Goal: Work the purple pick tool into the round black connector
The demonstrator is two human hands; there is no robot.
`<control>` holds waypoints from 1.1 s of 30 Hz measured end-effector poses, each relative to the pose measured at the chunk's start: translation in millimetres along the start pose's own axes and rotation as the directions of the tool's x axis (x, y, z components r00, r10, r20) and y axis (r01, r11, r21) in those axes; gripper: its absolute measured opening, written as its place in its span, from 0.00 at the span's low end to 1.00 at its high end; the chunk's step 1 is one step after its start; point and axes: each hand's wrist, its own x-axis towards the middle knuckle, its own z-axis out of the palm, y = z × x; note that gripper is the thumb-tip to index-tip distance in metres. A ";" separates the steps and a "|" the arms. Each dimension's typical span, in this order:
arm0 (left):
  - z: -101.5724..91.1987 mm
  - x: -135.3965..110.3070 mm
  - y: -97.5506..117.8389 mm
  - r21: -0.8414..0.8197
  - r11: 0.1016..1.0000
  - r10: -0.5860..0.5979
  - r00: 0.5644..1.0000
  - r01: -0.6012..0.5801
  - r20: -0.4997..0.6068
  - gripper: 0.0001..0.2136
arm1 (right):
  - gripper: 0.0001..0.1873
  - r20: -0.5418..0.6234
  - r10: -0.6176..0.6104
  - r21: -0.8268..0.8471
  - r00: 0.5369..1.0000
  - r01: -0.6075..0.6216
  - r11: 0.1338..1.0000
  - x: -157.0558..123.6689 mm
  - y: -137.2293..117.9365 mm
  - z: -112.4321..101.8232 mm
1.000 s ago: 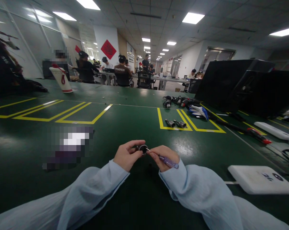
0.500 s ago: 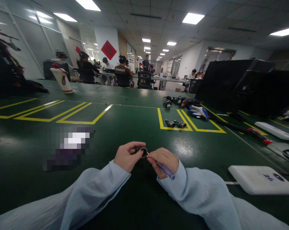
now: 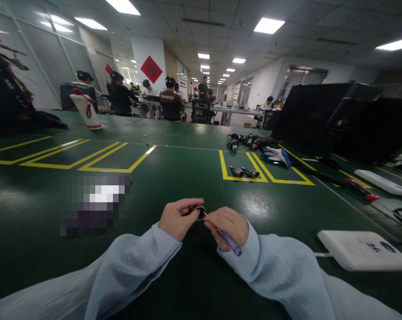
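Observation:
My left hand (image 3: pixel 178 217) pinches a small round metal part (image 3: pixel 200 212) just above the green table (image 3: pixel 187 178). My right hand (image 3: pixel 228 226) is closed round a small screwdriver with a clear purple handle (image 3: pixel 229 242). Its thin tip meets the round part. Both hands sit close together at the near middle of the table. Light blue sleeves cover both forearms.
Two small metal cylinders (image 3: pixel 244 171) lie inside a yellow-taped box, with more parts (image 3: pixel 246 141) and a blue-white glove (image 3: pixel 277 155) behind. A red-handled screwdriver (image 3: pixel 357 189), white flat devices (image 3: pixel 364 251) and black cases (image 3: pixel 337 118) are at the right. A white bottle (image 3: pixel 86 112) stands far left. People sit at far tables.
My right hand has turned a little, and the purple handle has swung lower and to the left. The left hand keeps the round part in the same place.

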 end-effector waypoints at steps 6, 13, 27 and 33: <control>2.3 -0.1 -0.3 0.002 1.000 0.007 1.000 -0.007 -0.020 0.10 | 0.04 0.003 0.025 0.005 1.000 -0.025 1.000 -0.3 -1.2 0.1; -1.4 4.7 -7.1 0.032 0.998 0.052 0.999 -0.051 -0.017 0.11 | 0.04 0.015 0.016 -0.006 1.000 -0.016 1.000 3.0 -2.5 -1.9; 1.0 1.3 -2.3 0.009 0.999 0.040 0.999 -0.040 -0.017 0.09 | 0.05 0.035 -0.016 0.019 0.999 0.015 1.000 -0.6 -1.6 -0.6; 1.8 0.1 -0.6 0.021 0.999 0.027 1.000 -0.027 -0.011 0.10 | 0.05 0.056 -0.029 -0.031 0.998 0.031 0.999 -0.6 -2.4 0.8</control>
